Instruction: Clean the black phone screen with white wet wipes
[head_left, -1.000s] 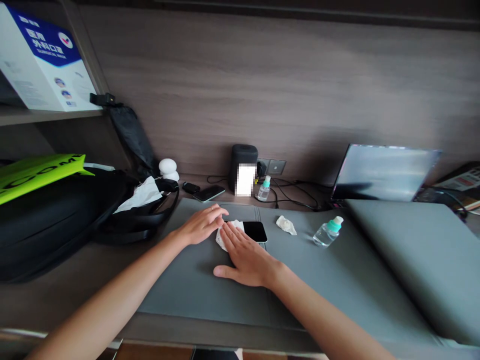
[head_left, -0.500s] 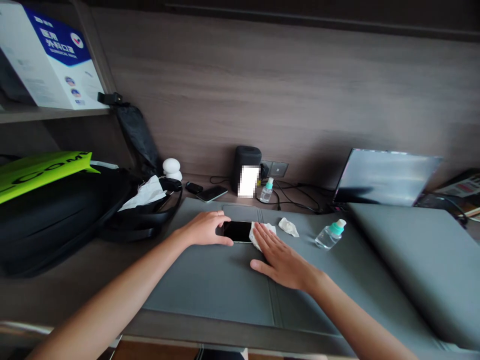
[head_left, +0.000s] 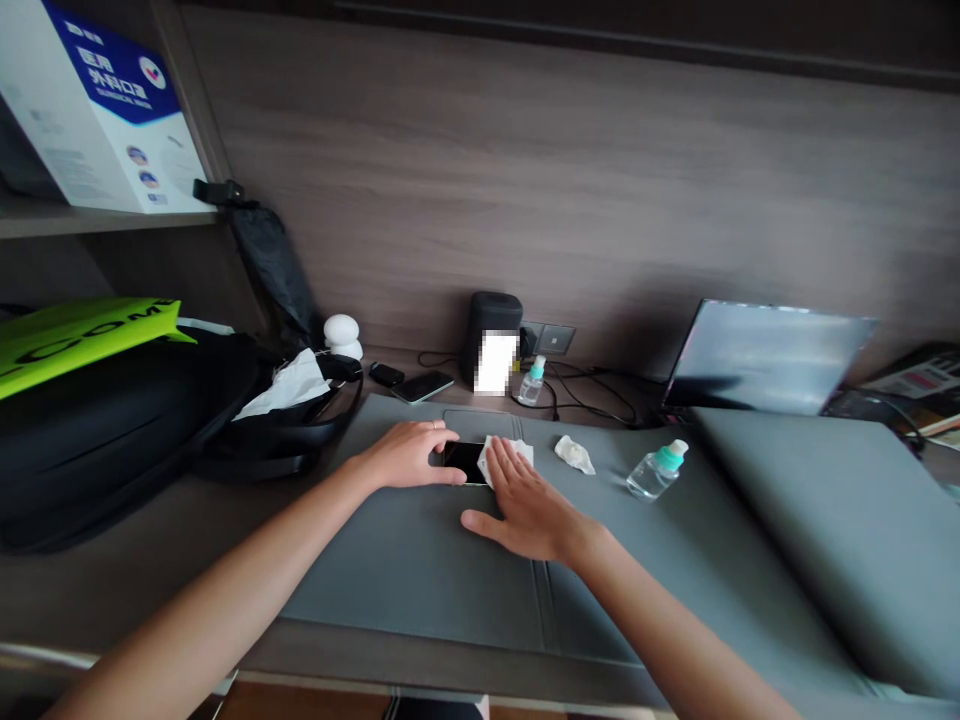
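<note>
A phone with a black screen (head_left: 463, 461) lies on the grey desk mat (head_left: 420, 560). My left hand (head_left: 411, 457) grips its left end between thumb and fingers. Flat over the phone's right part lies a white tissue (head_left: 523, 450), pressed by the fingers of my right hand (head_left: 525, 505), whose thumb is spread away to the left. The phone's right end is hidden under tissue and fingers. A crumpled white tissue (head_left: 574, 455) sits right of my right hand, and further right stands a clear bottle with a teal collar (head_left: 657, 471).
Behind the mat are a second phone (head_left: 422, 387), a small spray bottle (head_left: 532, 382), a black speaker (head_left: 491, 325) and cables. A black bag (head_left: 112, 430) fills the left. At the right are a laptop (head_left: 772, 355) and a folded grey cushion-like piece (head_left: 832, 520).
My right hand has slid left with the tissue, covering more of the phone screen. My left hand keeps its hold on the phone's left end. The view has shifted slightly.
</note>
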